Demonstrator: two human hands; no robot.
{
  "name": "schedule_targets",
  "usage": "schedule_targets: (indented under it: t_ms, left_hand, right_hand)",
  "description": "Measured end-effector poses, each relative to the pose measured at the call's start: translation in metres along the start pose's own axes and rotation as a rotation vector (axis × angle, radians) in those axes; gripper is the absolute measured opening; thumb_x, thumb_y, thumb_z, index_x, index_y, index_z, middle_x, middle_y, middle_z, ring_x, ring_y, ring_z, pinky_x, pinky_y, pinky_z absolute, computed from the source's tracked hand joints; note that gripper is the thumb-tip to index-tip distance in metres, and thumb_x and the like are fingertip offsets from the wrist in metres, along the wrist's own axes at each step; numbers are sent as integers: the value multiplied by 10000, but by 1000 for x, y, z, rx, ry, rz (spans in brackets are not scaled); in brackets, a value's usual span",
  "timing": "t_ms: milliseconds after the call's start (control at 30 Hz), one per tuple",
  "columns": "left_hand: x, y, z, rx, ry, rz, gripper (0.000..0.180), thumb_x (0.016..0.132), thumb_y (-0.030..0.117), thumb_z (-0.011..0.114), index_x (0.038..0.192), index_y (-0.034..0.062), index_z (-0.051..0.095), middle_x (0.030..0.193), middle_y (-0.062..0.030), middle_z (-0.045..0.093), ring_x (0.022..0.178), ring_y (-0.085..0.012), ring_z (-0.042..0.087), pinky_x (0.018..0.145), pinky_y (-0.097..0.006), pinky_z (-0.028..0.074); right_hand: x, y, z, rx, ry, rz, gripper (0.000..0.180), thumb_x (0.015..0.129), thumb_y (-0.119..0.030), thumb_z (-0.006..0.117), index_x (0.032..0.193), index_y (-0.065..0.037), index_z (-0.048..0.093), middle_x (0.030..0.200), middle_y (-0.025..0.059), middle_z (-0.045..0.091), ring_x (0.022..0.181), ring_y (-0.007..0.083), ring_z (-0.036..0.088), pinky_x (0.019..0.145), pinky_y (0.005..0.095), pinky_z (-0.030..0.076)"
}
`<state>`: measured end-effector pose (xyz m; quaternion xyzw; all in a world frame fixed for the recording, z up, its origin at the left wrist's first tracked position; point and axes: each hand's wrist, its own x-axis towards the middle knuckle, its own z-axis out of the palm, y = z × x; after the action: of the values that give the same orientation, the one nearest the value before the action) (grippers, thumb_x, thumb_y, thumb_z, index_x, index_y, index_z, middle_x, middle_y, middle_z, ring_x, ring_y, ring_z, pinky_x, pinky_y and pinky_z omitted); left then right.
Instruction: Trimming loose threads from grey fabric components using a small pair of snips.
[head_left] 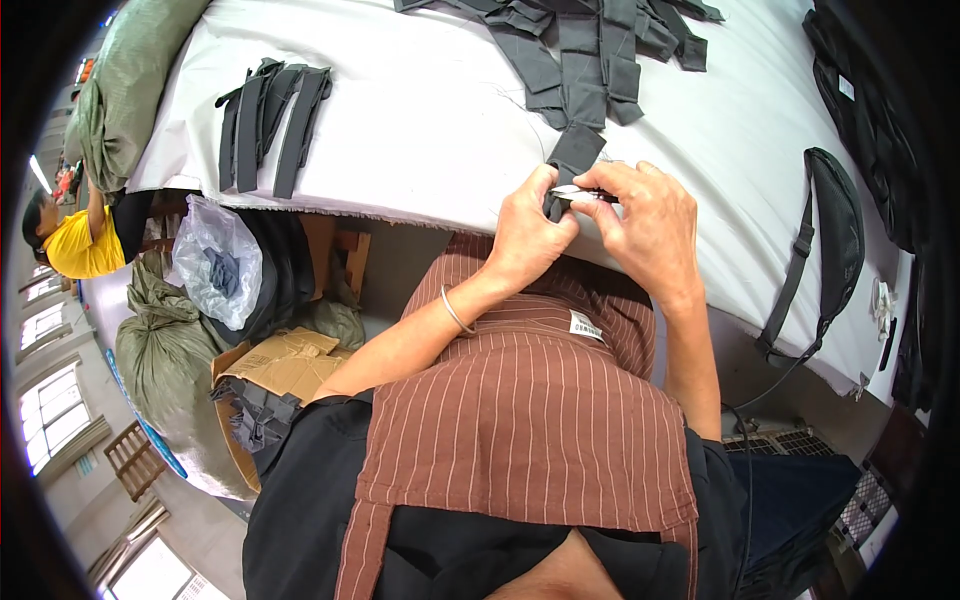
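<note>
At the table's near edge, my left hand (528, 228) pinches the end of a dark grey fabric strip (577, 148). My right hand (652, 228) is closed around small metal thread snips (576, 193). The blades lie against the cloth by my left fingertips, and part of the snips is hidden by my right fingers. Beyond my hands, the held strip touches or joins a heap of similar dark strips (582, 70); which of the two I cannot tell. Loose threads trail from the heap's edge.
On the white-covered table (400, 130) lie stacked dark strips (270, 120) at left and a black sling bag (840, 235) at right. Below left stand a cardboard box (285, 360), a clear plastic bag (215, 265) and a green sack (165, 360). A person in yellow (88, 245) works far left.
</note>
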<state>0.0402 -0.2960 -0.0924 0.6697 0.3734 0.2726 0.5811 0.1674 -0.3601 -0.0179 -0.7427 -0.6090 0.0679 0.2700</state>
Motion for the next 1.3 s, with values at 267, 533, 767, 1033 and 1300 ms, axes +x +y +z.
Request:
schedule_targets:
  t_ms: [267,533,767,1033,1300]
  left_hand:
    - [1,3,-1,36,-10,17,209,702,41,594,860,-18,471,668,-128,483,627,-138,452,573,-315,432]
    - [1,30,-16,-462,-209,-249,167,881,164,580,973,24,573,658,14,493,615,-72,455,529,-275,403]
    - [6,16,-23,-528,-325,-329,422,982,385,365,952,27,586,611,56,381,561,-40,354,499,-205,331]
    - [6,5,-20,-367,-336,-160,291,977,255,439,926,11,588,676,16,460,627,-57,425,697,-245,498]
    - [6,8,-18,-298,-342,-179,186,958,164,484,938,9,585,689,9,499,622,-53,454,678,-227,487]
  right_hand:
    - [0,0,-1,-72,25,-54,169,689,-193,723,832,-115,679,744,0,650,662,203,552,613,335,419]
    - [-5,4,5,392,98,111,185,671,-167,743,831,-104,673,773,27,609,671,201,559,657,328,456]
    - [-12,21,44,662,9,183,178,748,-89,715,908,-28,664,816,32,614,770,119,582,678,239,451]
    - [8,26,30,551,239,283,350,744,36,639,1053,-128,632,1010,5,559,660,127,570,632,278,484]
    - [25,36,49,375,342,132,169,739,-31,659,878,-128,670,885,26,558,673,221,605,573,311,458]
